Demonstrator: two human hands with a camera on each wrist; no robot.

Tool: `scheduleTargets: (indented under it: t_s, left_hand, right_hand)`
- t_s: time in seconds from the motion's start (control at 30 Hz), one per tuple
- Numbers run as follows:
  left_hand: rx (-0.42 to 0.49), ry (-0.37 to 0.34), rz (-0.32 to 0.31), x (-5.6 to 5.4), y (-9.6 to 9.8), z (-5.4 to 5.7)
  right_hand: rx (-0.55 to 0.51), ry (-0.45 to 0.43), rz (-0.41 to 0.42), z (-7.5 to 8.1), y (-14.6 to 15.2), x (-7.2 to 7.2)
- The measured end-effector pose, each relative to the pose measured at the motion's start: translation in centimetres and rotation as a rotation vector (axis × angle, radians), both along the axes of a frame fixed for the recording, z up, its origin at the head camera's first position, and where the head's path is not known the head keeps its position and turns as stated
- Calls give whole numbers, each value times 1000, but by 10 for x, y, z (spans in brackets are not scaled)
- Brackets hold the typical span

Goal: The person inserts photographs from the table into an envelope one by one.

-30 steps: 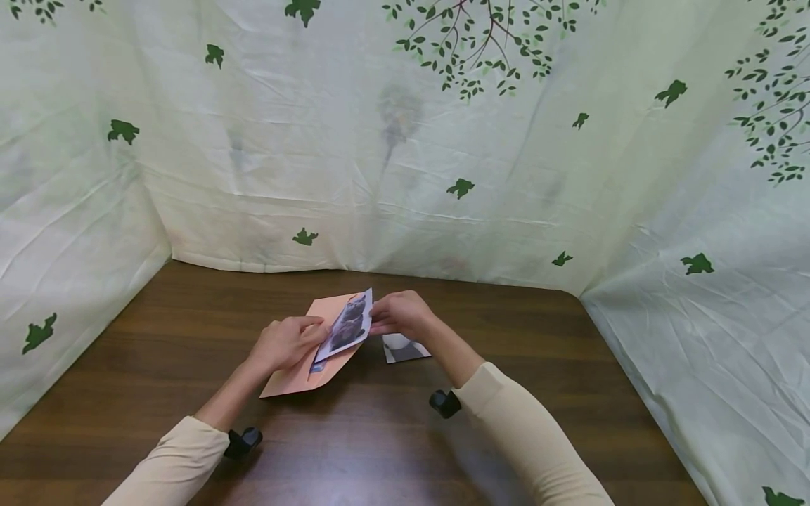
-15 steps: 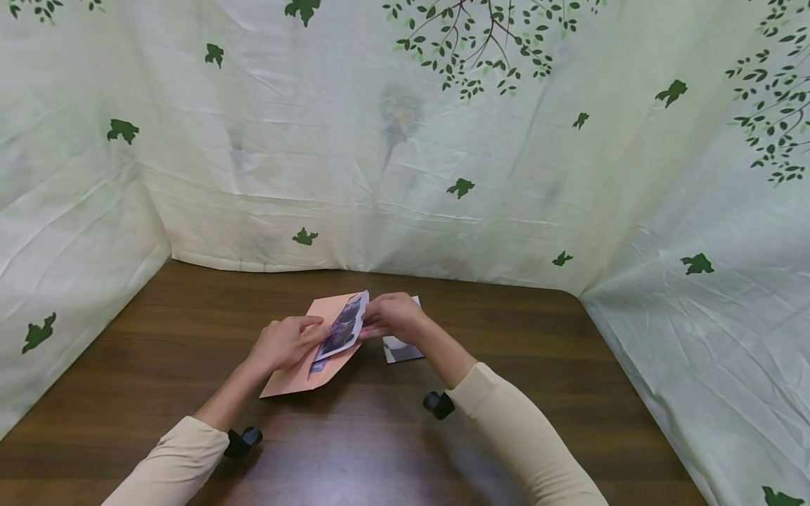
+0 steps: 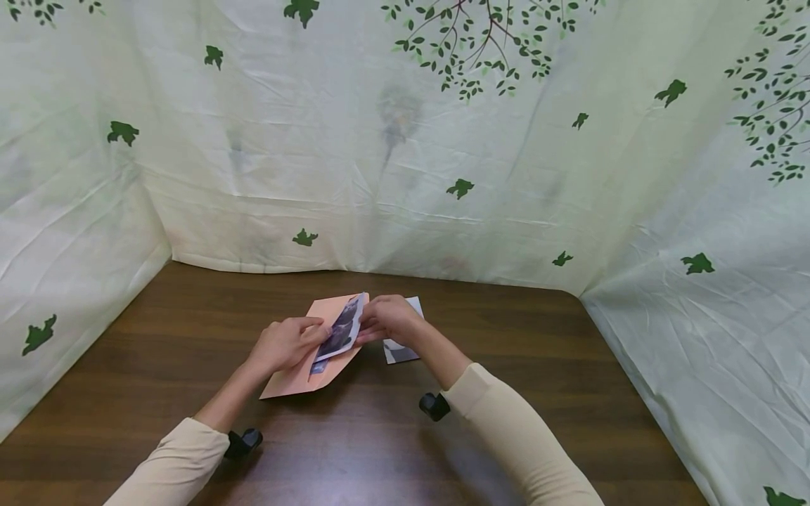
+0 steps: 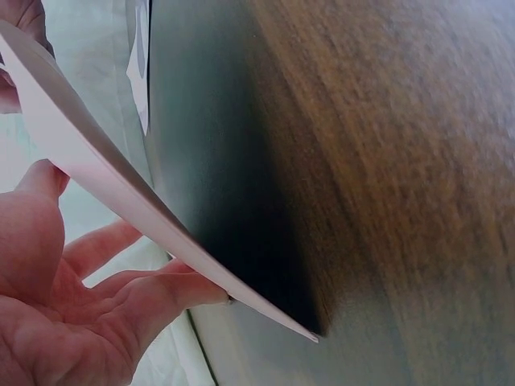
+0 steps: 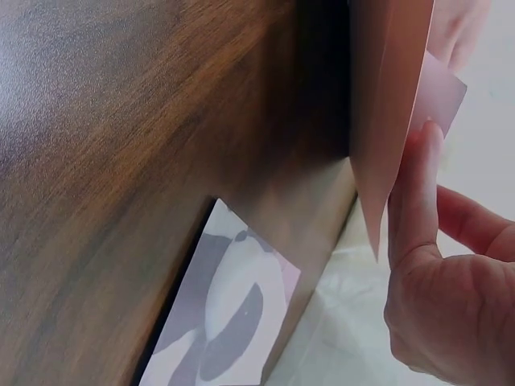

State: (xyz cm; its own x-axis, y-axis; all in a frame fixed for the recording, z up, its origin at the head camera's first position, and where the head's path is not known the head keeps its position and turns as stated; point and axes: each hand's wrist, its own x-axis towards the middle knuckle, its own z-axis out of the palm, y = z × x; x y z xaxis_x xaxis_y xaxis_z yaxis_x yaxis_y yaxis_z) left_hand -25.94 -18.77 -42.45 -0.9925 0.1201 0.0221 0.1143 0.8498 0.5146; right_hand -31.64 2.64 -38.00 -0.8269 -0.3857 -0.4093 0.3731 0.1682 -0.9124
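Observation:
Near the table's middle, my left hand (image 3: 285, 342) holds a peach-coloured envelope (image 3: 292, 383), its thumb over the front. The left wrist view shows several fingers of that hand behind the tilted envelope (image 4: 121, 189). My right hand (image 3: 394, 320) pinches the right edge of a white-bordered photo (image 3: 342, 329) with a dark grey picture. Partly inside the envelope, the photo slants across its opening. Below it, a bluish piece (image 3: 319, 367) shows within the envelope. In the right wrist view, the right hand (image 5: 455, 273) has its fingers at the photo's back (image 5: 442, 92).
A second picture card (image 5: 233, 305) with white and grey shapes lies flat on the brown wooden table (image 3: 354, 443), partly under the right hand. Pale leaf-print cloth (image 3: 354, 176) hangs behind and at both sides. Dark wrist devices (image 3: 434, 406) sit on both wrists.
My right hand has moved a little left and down, taking the photo lower into the envelope. More of the card on the table shows. The left hand stays in place.

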Motion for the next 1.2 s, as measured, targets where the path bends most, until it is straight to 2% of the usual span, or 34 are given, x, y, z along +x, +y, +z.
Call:
scheduleTargets:
  t_s: [0.37,0.67,1.2]
  left_hand:
    - [-3,-6,6,0,1,0]
    - [4,15,1,0,1,0]
    - [9,8,-1,1,1,0]
  right_hand:
    - [-11,-2,25,-4,-8,3]
    - [-24,7,4,-9,-15,4]
    - [-5,-7,2,-13,-22,6]
